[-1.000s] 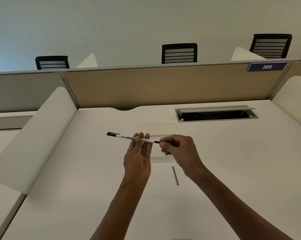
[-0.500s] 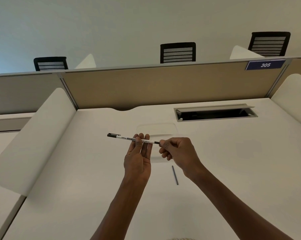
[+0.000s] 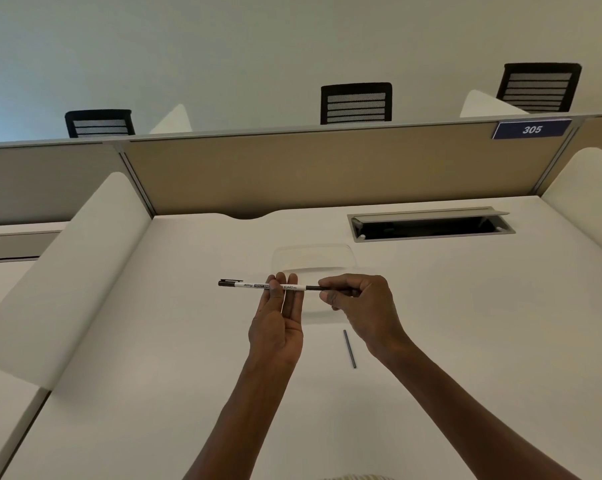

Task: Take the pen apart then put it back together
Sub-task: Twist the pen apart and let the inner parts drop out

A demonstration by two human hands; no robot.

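Slim white plastic pen (image 3: 258,285) looks light, stiff, slippery; left hand (image 3: 278,323) pinches its barrel, right hand (image 3: 361,306) grips the dark end.

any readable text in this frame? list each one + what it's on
"305": white digits on the dark blue rectangular sign at the right end of the tan desk partition.
"BOARD": black print on the white barrel of the slim black-capped marker pen; the left hand covers part of this line.
The black band and the small word left of it on that barrel are too blurred to read.
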